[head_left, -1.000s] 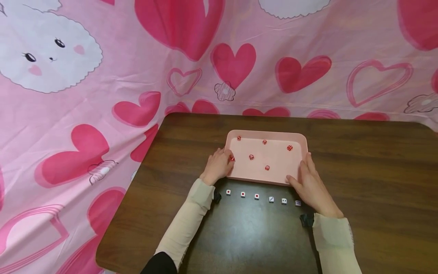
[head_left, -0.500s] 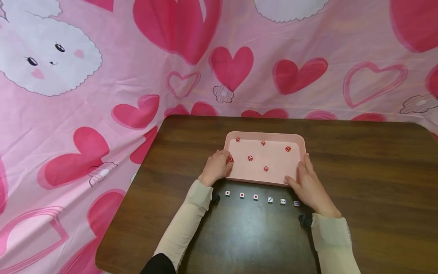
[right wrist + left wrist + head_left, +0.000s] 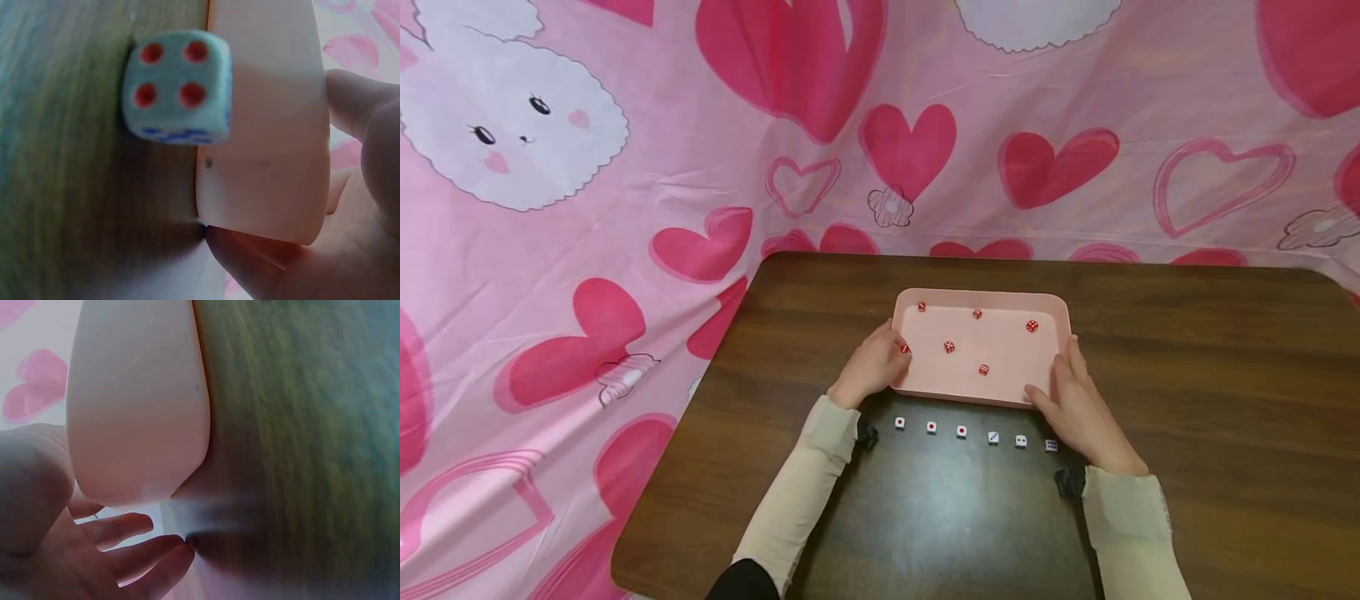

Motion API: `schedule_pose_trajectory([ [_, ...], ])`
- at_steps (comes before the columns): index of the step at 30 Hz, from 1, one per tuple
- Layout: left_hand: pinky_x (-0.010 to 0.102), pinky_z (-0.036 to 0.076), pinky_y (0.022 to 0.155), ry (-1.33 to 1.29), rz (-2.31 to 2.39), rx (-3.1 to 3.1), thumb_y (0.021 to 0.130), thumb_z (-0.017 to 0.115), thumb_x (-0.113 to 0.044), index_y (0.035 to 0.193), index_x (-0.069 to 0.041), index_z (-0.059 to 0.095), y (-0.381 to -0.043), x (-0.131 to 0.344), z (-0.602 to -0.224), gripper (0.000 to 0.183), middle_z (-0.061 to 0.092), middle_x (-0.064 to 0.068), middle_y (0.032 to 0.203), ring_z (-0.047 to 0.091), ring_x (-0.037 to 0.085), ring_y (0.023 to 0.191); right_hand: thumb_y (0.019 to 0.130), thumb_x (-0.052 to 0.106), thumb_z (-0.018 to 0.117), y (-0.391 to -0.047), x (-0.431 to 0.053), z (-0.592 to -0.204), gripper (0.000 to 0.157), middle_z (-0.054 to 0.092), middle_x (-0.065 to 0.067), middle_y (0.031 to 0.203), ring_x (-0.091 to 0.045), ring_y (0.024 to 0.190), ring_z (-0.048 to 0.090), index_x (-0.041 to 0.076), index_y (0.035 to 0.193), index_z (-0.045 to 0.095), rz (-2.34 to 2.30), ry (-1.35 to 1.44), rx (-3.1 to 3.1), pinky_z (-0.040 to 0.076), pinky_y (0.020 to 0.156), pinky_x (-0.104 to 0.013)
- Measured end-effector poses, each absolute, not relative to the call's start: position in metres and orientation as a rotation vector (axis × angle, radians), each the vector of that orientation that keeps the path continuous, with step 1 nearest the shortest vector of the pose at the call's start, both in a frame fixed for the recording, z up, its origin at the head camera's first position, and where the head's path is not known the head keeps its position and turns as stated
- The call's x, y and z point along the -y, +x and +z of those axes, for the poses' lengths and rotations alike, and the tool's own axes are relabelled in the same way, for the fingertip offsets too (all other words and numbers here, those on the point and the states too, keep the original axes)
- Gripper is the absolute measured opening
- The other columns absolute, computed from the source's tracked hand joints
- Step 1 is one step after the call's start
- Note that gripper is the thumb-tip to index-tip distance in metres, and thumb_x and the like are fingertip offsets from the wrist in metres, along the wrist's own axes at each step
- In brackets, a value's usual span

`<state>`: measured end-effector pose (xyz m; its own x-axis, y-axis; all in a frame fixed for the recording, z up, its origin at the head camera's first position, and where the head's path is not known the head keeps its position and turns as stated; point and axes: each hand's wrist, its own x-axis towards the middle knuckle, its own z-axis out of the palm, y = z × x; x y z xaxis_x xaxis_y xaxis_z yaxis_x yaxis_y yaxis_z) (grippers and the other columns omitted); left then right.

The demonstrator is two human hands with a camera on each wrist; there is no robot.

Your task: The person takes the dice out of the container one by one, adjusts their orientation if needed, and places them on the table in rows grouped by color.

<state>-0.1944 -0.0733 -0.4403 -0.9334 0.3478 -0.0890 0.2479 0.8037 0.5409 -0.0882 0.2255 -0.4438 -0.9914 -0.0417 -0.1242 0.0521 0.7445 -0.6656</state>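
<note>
A shallow pink tray (image 3: 1015, 350) lies on the table with several small red dice in it. My left hand (image 3: 871, 364) is at its left end, thumb and index finger over the rim, pinching a red die (image 3: 905, 349) just inside the wall. In the left wrist view, the other fingers (image 3: 134, 556) spread outside the tray's corner. My right hand (image 3: 1086, 412) grips the right end, thumb over the front rim and fingers along the outer side. Among the other red dice, one (image 3: 949, 347) sits nearest the left hand and one (image 3: 1032, 326) towards the right.
A row of several white dice runs along the tray's front side, from one at the left (image 3: 900, 423) to one (image 3: 1051, 446) beside the right hand. The brown wooden table (image 3: 1225, 375) extends to both sides. Pink heart-patterned cloth (image 3: 985, 75) hangs behind and at the left.
The red die at my left fingertips has shifted slightly left, towards the tray wall, along with the hand. My right hand keeps its place on the tray; the other dice stay put.
</note>
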Motion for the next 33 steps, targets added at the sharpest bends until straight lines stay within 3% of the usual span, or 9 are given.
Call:
schedule_pose_trajectory([
  [6, 0.042, 0.048, 0.100, 0.478, 0.819, -2.802, 0.092, 0.061, -0.022, 0.095, -0.008, 0.064, -0.190, 0.078, -0.436, 0.014, 0.037, 0.013, 0.154, 0.039, 0.028, 0.140, 0.093, 0.039, 0.060, -0.088, -0.225, -0.444, 0.094, -0.024, -0.013, 0.160, -0.045, 0.147, -0.003, -0.005, 0.152, 0.003, -1.077, 0.003, -2.813, 0.021, 0.108, -0.065],
  [17, 0.037, 0.052, 0.092, 0.538, 0.834, -2.817, 0.089, 0.063, -0.021, 0.084, -0.013, 0.063, -0.181, 0.086, -0.432, 0.010, 0.036, 0.010, 0.155, 0.045, 0.028, 0.136, 0.093, 0.036, 0.062, -0.089, -0.226, -0.445, 0.091, -0.022, -0.015, 0.160, -0.046, 0.147, -0.001, -0.008, 0.151, 0.006, -1.098, -0.012, -2.814, 0.021, 0.108, -0.064],
  [24, 0.029, 0.053, 0.078, 0.617, 0.762, -2.875, 0.087, 0.065, -0.024, 0.081, -0.014, 0.062, -0.176, 0.091, -0.433, 0.012, 0.040, 0.010, 0.153, 0.055, 0.027, 0.126, 0.093, 0.040, 0.060, -0.088, -0.226, -0.444, 0.092, -0.024, -0.014, 0.159, -0.046, 0.146, -0.002, -0.006, 0.152, 0.005, -1.092, 0.000, -2.794, 0.021, 0.108, -0.065],
  [31, 0.041, 0.048, 0.100, 0.625, 0.732, -2.889, 0.087, 0.068, -0.026, 0.084, -0.015, 0.064, -0.170, 0.096, -0.431, 0.011, 0.039, 0.007, 0.154, 0.048, 0.028, 0.134, 0.094, 0.040, 0.059, -0.089, -0.227, -0.443, 0.091, -0.024, -0.015, 0.159, -0.047, 0.146, -0.001, -0.006, 0.152, 0.006, -1.083, -0.005, -2.787, 0.020, 0.107, -0.066],
  [33, 0.040, 0.048, 0.099, 0.632, 0.737, -2.889, 0.087, 0.069, -0.026, 0.083, -0.016, 0.064, -0.168, 0.096, -0.430, 0.011, 0.040, 0.008, 0.153, 0.048, 0.028, 0.134, 0.094, 0.041, 0.058, -0.089, -0.228, -0.443, 0.090, -0.024, -0.015, 0.159, -0.047, 0.146, -0.001, -0.007, 0.151, 0.007, -1.082, -0.007, -2.786, 0.021, 0.107, -0.066],
])
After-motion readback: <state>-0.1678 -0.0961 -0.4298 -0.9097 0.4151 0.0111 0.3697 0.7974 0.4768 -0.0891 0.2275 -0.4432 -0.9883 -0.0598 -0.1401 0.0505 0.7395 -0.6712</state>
